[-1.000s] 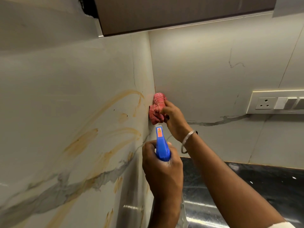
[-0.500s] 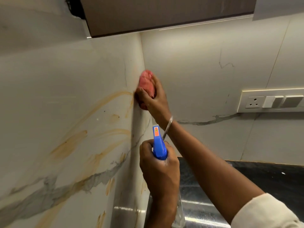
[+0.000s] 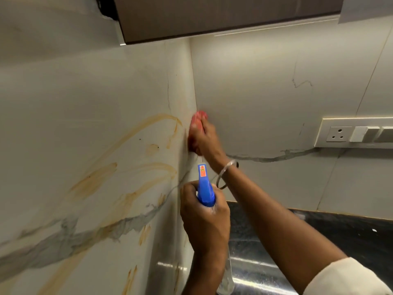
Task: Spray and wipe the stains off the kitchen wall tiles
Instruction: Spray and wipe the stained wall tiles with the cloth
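Right in the corner where the two pale marble-look wall tiles (image 3: pixel 265 92) meet, the right hand (image 3: pixel 207 139) has its fingers curled over a bunched red cloth (image 3: pixel 196 122) and presses it into the seam. The cloth is a blur of motion. Half a second ago it sat higher, above the top of the stain arc. Now it is back down level with that arc, close to where it was a full second ago. A thin silver bangle (image 3: pixel 227 173) hangs on that wrist, and a cream sleeve (image 3: pixel 348 277) shows at the lower right edge.

The left hand (image 3: pixel 205 222) hasn't budged. Its fingers are wrapped tight round the neck of the blue-headed clear plastic spray bottle (image 3: pixel 205 188), nozzle aimed up at the corner just under the right wrist, as before.

The orange-yellow smeared stains (image 3: pixel 127 143) on the left tile look the same across all three moments, in arcs and patches beside the cloth and below it. A white socket and switch panel (image 3: pixel 357 133) sits on the right wall, a dark brown cabinet (image 3: pixel 212 13) hangs overhead, and the glossy black countertop (image 3: pixel 329 235) runs beneath the arms.
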